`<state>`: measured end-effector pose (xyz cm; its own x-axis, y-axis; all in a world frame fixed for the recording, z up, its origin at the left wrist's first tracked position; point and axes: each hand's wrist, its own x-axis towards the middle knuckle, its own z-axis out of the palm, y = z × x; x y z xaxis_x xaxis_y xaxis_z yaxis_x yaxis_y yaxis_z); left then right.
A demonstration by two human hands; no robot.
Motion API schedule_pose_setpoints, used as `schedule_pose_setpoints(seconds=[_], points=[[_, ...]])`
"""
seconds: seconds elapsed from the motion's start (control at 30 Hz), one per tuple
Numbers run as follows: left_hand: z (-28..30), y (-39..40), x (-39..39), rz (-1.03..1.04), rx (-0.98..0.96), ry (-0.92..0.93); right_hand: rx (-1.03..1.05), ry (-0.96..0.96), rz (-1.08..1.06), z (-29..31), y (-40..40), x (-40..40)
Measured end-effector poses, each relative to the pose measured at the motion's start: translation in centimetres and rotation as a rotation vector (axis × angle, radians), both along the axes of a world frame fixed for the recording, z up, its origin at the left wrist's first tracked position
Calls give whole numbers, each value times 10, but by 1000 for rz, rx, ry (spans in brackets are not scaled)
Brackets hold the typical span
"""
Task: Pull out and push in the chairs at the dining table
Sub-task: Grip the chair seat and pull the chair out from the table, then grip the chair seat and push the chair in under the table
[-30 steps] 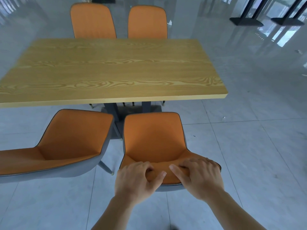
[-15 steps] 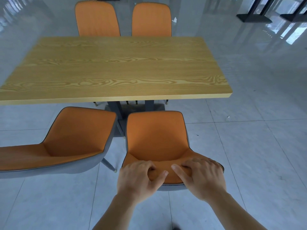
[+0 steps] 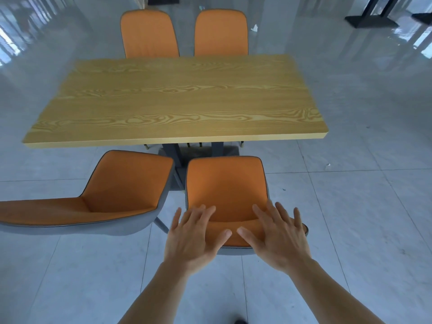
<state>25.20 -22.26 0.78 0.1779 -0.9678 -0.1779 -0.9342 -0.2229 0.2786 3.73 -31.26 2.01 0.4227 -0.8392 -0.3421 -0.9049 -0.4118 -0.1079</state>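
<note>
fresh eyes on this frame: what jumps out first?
Two open hands, left hand and right hand, fingers spread over the top of the near right chair, pulled out from the wooden table. The near left chair sits angled beside it; two far chairs stand behind the table.

Pale tiled floor [image 3: 350, 218] carries a wooden table [image 3: 177, 99] at frame centre, two orange chairs [image 3: 149, 33] above it, two more [image 3: 226, 185] below it, and black stand bases [image 3: 371, 21] upper right.
</note>
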Motion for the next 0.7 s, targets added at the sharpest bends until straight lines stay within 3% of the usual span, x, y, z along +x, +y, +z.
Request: schedule_pose_setpoints(seconds=[0.3,0.7], points=[[63,49,135,67,-150,-45,-29,-85,6,45,46,103],[46,164,474,97,-151,-29,104,-215,11,34,162,423]])
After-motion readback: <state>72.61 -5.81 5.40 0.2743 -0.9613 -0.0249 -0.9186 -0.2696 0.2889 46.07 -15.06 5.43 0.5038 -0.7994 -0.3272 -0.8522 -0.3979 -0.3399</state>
